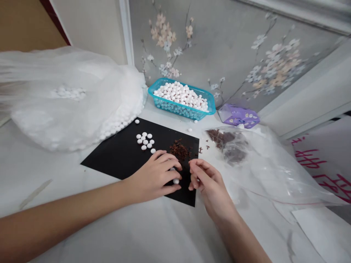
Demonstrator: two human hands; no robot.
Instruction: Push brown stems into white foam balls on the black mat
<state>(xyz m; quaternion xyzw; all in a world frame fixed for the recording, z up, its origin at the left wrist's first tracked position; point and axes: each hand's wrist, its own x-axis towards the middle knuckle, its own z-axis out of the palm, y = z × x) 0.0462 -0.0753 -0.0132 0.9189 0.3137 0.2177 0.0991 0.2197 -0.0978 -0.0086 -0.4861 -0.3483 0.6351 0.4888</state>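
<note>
My left hand (157, 175) rests on a black sheet (123, 153) with its fingers curled round a small white bead (176, 180) at the fingertips. My right hand (204, 179) is just to the right, fingers bent and pinched together; what they hold is too small to make out. Behind the hands lie a small pile of dark brown bits (179, 149) and a cluster of loose white beads (146, 140) on the sheet.
A turquoise basket (164, 104) full of white beads stands at the back by the flowered wall. A large white bag of beads (68, 98) fills the left. A clear plastic bag with brown bits (233, 149) and a purple packet (238, 117) lie right.
</note>
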